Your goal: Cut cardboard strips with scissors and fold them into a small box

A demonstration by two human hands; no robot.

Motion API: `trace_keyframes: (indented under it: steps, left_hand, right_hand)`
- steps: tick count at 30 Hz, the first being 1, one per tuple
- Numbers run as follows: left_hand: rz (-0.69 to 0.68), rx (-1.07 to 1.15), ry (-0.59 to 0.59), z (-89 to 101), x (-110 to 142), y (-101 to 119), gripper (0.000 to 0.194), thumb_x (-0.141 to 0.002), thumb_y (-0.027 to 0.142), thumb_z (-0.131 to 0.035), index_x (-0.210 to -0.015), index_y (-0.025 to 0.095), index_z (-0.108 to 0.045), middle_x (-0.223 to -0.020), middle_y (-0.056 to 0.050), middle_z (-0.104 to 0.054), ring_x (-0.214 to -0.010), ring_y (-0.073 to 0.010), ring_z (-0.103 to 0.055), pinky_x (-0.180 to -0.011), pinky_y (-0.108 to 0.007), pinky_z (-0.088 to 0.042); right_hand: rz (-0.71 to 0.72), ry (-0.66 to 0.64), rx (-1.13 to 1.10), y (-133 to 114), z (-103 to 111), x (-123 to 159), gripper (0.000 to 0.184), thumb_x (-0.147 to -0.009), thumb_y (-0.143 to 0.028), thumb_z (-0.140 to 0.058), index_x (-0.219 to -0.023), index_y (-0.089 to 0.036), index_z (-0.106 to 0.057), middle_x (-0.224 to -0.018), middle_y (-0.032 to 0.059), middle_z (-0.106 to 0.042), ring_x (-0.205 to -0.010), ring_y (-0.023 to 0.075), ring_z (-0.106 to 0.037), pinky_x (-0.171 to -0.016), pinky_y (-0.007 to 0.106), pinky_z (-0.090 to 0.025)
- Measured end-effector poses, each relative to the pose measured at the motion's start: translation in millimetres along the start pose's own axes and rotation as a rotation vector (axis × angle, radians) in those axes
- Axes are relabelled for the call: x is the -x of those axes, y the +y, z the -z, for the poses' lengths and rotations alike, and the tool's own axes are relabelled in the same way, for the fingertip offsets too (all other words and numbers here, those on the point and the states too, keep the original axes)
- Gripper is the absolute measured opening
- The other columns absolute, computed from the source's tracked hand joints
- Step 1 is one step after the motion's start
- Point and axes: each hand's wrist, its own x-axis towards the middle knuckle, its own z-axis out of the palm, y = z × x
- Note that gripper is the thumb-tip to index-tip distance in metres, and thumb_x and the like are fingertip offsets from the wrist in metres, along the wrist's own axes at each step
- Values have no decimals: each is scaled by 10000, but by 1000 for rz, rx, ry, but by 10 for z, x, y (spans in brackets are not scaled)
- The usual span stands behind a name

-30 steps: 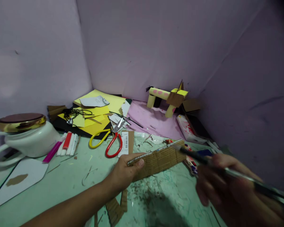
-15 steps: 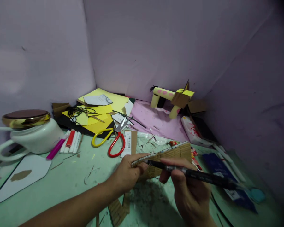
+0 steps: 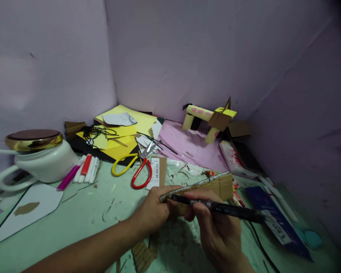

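Note:
My left hand (image 3: 152, 209) grips the left end of a brown corrugated cardboard strip (image 3: 213, 185) and holds it tilted above the green table (image 3: 82, 212). My right hand (image 3: 217, 227) is closed around a long black tool with a cord (image 3: 230, 210). Its dark tip rests against the cardboard's left end, close to my left thumb. The cord trails off to the right over the table.
Red-and-yellow scissors (image 3: 136, 168), a barcode tag (image 3: 156, 172), several markers (image 3: 83, 168) and a white pot with a gold lid (image 3: 35, 155) lie to the left. Yellow sheets (image 3: 122, 132) and a yellow cardboard model (image 3: 208, 119) stand at the back. A dark blue packet (image 3: 275, 223) lies right.
My right hand swung in from the right with the black tool and brought its tip to the cardboard's left end. The left hand kept hold of the strip.

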Motion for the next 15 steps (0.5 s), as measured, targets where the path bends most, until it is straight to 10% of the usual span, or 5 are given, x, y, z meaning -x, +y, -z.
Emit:
trace_keyframes:
  steps: [15]
  left_hand:
    - [-10, -147, 63, 63, -23, -105, 350, -847, 324, -524, -1114, 145, -663, -999, -77, -717, -940, -259, -620, -850, -357, -446]
  right_hand:
    - [71, 64, 94, 99, 161, -3, 154, -892, -162, -471, -985, -213, -582, -602, -45, -566, -497, 97, -557, -504, 208, -461]
